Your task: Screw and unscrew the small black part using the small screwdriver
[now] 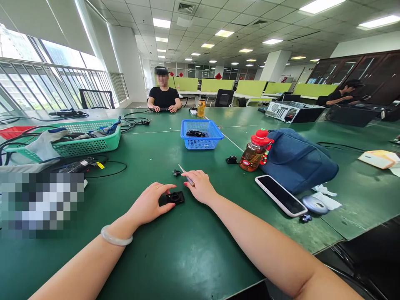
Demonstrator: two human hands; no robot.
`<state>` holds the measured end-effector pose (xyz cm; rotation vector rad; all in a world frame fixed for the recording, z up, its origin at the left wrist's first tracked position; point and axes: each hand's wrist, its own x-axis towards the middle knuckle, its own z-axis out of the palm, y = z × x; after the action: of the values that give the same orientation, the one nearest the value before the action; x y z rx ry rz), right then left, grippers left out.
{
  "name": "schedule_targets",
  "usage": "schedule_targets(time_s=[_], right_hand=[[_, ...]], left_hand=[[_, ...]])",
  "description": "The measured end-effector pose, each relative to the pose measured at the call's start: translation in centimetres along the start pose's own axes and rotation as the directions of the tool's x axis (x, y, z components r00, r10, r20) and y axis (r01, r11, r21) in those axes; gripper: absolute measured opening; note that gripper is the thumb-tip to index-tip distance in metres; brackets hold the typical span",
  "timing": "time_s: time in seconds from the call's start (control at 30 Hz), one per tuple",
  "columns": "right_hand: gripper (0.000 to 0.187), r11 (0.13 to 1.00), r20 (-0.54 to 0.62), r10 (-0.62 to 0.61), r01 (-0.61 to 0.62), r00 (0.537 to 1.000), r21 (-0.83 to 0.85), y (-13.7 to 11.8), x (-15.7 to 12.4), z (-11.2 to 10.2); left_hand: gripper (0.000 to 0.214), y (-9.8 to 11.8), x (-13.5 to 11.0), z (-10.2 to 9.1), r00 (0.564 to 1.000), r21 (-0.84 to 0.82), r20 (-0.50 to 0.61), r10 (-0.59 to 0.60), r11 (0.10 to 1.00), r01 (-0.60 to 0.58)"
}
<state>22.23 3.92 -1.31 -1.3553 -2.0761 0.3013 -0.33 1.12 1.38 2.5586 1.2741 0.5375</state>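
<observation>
My left hand point(149, 204) rests on the green table point(187, 250), its fingers and thumb pinched on a small black square part point(175, 197) that lies flat there. My right hand point(200, 186) is just right of that part, closed around a thin silver tool point(186, 175) whose tip points up and left. A tiny black piece point(176, 172) lies on the table just beyond the tool's tip.
A blue basket point(201, 134) with black parts stands further back, a green basket point(78, 143) with cables at left. A red-capped bottle point(254, 152), blue bag point(296, 160), white phone point(280, 195) and small black block point(231, 159) lie at right. Another person point(163, 96) sits across the table.
</observation>
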Motion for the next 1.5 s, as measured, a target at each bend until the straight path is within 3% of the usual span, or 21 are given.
schedule_targets(time_s=[0.13,0.3,0.4,0.47,0.6,0.7,0.83,1.0,1.1,1.23,1.5], right_hand=[[0.03,0.999,0.086,-0.033,0.033,0.996,0.0,0.1,-0.2,0.0],[0.032,0.993,0.149,-0.098,0.087,0.984,0.074,-0.2,-0.8,-0.7],[0.035,0.99,0.179,-0.107,0.088,0.978,0.108,-0.5,-1.2,-1.1],[0.035,0.99,0.18,-0.093,0.071,0.979,0.124,-0.7,-1.3,-1.3],[0.026,0.99,0.11,-0.015,-0.001,0.994,0.14,-0.9,-1.4,-1.6],[0.018,0.993,0.073,0.045,-0.052,0.996,0.102,-0.9,-1.4,-1.7],[0.02,0.993,0.075,0.115,-0.116,0.99,-0.003,-0.8,-1.4,-1.4],[0.026,0.991,0.109,0.113,-0.104,0.988,-0.086,-0.9,-1.5,-1.0],[0.026,0.991,0.119,0.093,-0.08,0.989,-0.111,-1.0,-1.5,-0.8],[0.025,0.992,0.129,0.083,-0.069,0.988,-0.104,-1.1,-1.7,-0.8],[0.026,0.995,0.169,0.093,-0.085,0.981,-0.054,-1.0,-2.0,-1.2]], left_hand=[[0.05,-0.1,-0.1,-0.4,0.999,-0.026,-0.022,0.025,0.999,-0.026],[0.046,-0.8,-0.4,-0.6,0.99,-0.145,-0.141,0.004,0.989,-0.024],[0.044,-1.4,-0.3,-0.4,0.967,-0.241,-0.235,-0.095,0.97,0.036],[0.045,-1.8,-0.1,-0.4,0.931,-0.259,-0.296,-0.214,0.956,0.138],[0.057,-1.8,0.1,-0.8,0.863,-0.052,-0.291,-0.413,0.908,0.416],[0.06,-1.6,-0.1,-1.1,0.869,0.151,-0.212,-0.448,0.863,0.482],[0.05,-1.2,-0.3,-0.6,0.905,0.232,-0.154,-0.397,0.876,0.424],[0.05,-0.3,0.1,1.1,0.957,0.088,-0.213,-0.196,0.972,0.218],[0.055,0.5,0.3,1.7,0.988,0.049,-0.087,-0.128,0.99,0.132],[0.046,0.9,0.4,1.8,0.992,0.068,0.068,-0.109,0.992,0.104],[0.051,-0.4,-0.2,0.4,0.991,0.063,0.07,-0.113,0.992,0.109]])
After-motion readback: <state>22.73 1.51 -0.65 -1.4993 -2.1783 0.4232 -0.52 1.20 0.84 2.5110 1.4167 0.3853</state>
